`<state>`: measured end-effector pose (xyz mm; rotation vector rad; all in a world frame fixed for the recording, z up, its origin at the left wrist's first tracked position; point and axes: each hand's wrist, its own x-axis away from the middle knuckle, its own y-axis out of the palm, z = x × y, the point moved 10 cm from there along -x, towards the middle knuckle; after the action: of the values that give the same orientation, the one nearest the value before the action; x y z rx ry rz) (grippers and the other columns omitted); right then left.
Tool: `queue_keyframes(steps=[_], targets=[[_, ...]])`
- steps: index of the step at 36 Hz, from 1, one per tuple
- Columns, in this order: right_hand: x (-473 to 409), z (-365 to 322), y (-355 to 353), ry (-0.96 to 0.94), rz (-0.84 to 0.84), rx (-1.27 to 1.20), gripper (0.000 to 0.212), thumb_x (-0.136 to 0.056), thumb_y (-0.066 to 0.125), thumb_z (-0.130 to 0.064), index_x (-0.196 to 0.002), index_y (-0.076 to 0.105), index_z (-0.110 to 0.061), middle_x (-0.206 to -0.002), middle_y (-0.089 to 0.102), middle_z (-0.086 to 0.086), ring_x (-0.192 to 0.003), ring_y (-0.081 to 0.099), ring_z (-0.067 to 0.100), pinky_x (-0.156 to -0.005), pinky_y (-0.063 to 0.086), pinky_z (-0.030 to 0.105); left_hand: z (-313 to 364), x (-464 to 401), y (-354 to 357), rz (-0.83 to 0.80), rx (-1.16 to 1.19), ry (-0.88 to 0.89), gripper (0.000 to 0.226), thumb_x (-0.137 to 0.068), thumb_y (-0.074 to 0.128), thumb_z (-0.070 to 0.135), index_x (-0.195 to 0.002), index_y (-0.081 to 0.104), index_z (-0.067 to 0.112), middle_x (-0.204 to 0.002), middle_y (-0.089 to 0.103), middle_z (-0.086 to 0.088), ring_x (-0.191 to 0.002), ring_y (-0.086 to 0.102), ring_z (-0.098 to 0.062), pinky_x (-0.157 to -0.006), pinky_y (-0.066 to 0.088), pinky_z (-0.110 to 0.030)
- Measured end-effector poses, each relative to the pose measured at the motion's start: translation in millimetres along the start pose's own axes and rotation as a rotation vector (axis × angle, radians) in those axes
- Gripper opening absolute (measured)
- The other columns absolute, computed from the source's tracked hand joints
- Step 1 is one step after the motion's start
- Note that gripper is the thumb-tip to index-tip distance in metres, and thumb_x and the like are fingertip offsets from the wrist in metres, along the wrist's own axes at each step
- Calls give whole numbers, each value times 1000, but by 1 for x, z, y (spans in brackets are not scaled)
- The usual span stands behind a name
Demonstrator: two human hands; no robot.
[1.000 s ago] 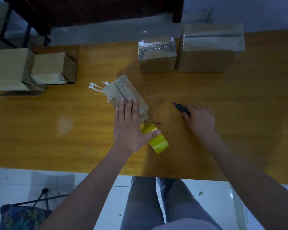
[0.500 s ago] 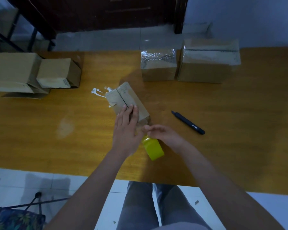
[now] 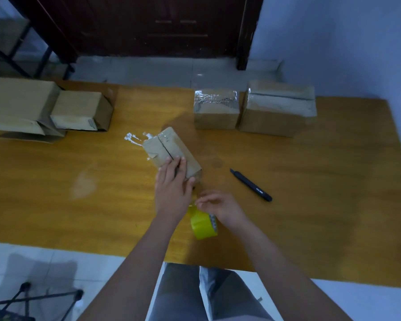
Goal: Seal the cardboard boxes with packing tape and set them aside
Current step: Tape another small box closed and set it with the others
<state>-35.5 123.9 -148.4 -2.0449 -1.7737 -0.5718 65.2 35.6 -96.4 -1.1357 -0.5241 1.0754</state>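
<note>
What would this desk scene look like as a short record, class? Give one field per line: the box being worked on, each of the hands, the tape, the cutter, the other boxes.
box in work: small box, mid-table, flaps closed, seam showing
left hand: flat on the box, fingers straight
right hand: near the tape roll, fingertips close together; pinch unclear
tape roll: yellow, below the box
cutter: black, lying free, right of the box
taped boxes: two, far edge
untaped boxes: far left

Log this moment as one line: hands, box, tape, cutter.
left hand: pressing small box | right hand: by yellow tape roll, grip unclear | cutter: on table, untouched
</note>
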Motion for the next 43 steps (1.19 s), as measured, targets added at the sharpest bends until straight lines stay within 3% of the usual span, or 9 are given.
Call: queue_keyframes(steps=[5,10,16,21,26,31,34,38,43], targets=[[22,12,-31,-6,134,-81,20,-82,71,-8,-78,74,-28,-109,66,-4,-107,58,7,-86,42,18,5,-5,-2,61,-120,51,54,-95,38,38,-137,50,7,-135,53,-11,-130,34,-28,-102,32,-44],[30,12,-41,1,155,-154,12,-82,69,-5,-87,74,-14,-113,65,-5,-104,57,0,-76,43,3,9,-5,-3,129,-287,103,53,-95,40,40,-136,50,7,-132,56,-11,-126,40,-28,-100,30,-42],[43,11,-46,9,187,-137,26,-81,69,-7,-71,75,-30,-112,65,-9,-107,58,8,-85,44,22,12,-10,1,50,-352,25,72,-69,80,38,-129,54,7,-124,59,-13,-119,51,-35,-97,38,-48],[55,9,-50,-2,190,-132,19,-82,67,-5,-77,73,-22,-110,64,-12,-103,58,4,-79,43,20,25,-18,-11,37,-266,-99,64,-76,52,53,-119,60,7,-113,59,-13,-101,52,-36,-87,43,-45],[58,4,-61,-2,262,-134,21,-82,66,0,-77,74,-19,-110,63,-9,-103,58,10,-76,42,19,27,-23,-23,32,-284,-50,43,-68,79,35,-96,65,5,-93,60,-15,-79,54,-35,-68,47,-42],[63,-6,-66,-44,315,-145,17,-83,64,2,-80,73,-13,-109,62,-8,-95,58,2,-71,43,11,28,-38,-17,-47,-338,-36,50,-63,81,45,-83,59,4,-82,57,-17,-73,55,-34,-62,44,-40],[67,-6,-67,-52,362,-155,18,-83,64,1,-81,74,-13,-110,64,-7,-97,59,3,-72,43,12,26,-42,-16,-94,-270,-125,57,-71,75,51,-93,58,1,-89,58,-18,-85,56,-35,-67,45,-41],[71,-14,-67,-64,422,-188,18,-84,64,2,-82,73,-13,-107,63,-6,-97,58,2,-73,43,13,28,-27,-16,-201,-146,-371,64,-90,49,57,-123,45,2,-121,49,-16,-117,45,-33,-87,40,-43],[74,-37,-78,-117,540,-176,13,-82,65,3,-84,74,-6,-109,63,4,-105,57,18,-80,43,20,28,-29,-17,-359,-88,-301,59,-98,40,46,-135,37,0,-136,38,-15,-127,35,-33,-99,36,-42]])
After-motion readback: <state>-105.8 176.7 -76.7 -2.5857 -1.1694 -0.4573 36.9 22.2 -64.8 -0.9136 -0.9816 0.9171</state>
